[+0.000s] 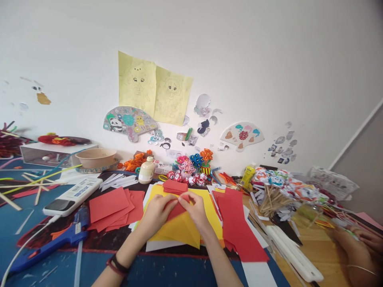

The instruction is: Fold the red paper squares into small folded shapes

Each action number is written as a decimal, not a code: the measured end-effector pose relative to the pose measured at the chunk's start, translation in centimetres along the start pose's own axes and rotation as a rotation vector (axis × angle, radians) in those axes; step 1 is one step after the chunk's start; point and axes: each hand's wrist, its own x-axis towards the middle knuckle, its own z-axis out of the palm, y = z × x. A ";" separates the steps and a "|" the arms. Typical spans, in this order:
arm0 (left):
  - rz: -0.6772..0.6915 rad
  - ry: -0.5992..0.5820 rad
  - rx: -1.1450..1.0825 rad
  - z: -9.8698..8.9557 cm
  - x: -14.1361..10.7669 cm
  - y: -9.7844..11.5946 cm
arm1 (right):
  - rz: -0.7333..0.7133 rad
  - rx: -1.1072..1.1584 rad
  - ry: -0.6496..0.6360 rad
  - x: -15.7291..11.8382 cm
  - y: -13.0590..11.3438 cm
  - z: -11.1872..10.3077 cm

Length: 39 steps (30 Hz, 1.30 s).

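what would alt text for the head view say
A person's left hand and right hand hold red paper over yellow paper. Red sheets lie on either side, with a blue glue gun at left and drawings on the wall.

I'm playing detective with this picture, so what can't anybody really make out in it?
All in the head view:
- Part of the folded red paper: hidden by the fingers of the left grip and right grip.
- Another person's grip: blurred, with the arm cut off by the right edge, so I can't tell what it holds.
- Print on the white power strip: too small to read.
- Print on the cream bottle: too blurry.
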 end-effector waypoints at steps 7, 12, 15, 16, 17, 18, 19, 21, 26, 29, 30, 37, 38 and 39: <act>-0.072 -0.111 -0.071 0.3 0.0 0.4 | 0.107 -0.025 -0.010 -0.3 0.6 0.5; -0.079 -0.163 -0.105 0.0 0.1 0.3 | 0.142 -0.022 0.175 0.2 1.3 -0.8; -0.106 -0.158 -0.105 -0.6 0.1 0.0 | 0.130 0.038 0.355 0.6 1.9 -2.4; -0.122 -0.139 -0.107 -0.8 0.2 -0.1 | 0.132 0.066 0.412 0.6 2.1 -2.9; -0.142 -0.111 -0.110 -0.9 0.2 -0.3 | 0.133 0.089 0.443 0.7 2.3 -3.2; -0.163 -0.071 -0.114 -1.0 0.3 -0.4 | 0.132 0.107 0.452 0.7 2.4 -3.3; -0.180 -0.027 -0.124 -0.9 0.3 -0.5 | 0.131 0.117 0.439 0.7 2.4 -3.2; -0.195 0.032 -0.158 -0.6 0.5 -0.7 | 0.136 0.128 0.371 0.7 2.3 -2.6; -0.265 0.057 -0.233 0.2 0.6 -1.5 | 0.199 0.180 0.141 0.3 1.8 -1.0; -0.279 0.096 -0.225 0.1 0.5 -1.9 | 0.243 0.147 -0.088 0.0 1.7 -0.7; -0.264 0.067 -0.220 0.2 0.5 -1.9 | 0.242 0.121 -0.146 0.0 1.7 -0.6; -0.198 0.008 -0.175 -0.1 0.6 -0.8 | 0.168 0.061 -0.207 -0.3 1.0 0.4; -0.203 0.041 -0.190 -0.6 0.6 -1.0 | 0.181 0.074 -0.213 -0.2 0.9 0.4; -0.232 0.101 -0.219 -1.3 0.6 -1.4 | 0.200 0.092 -0.222 -0.2 0.8 0.3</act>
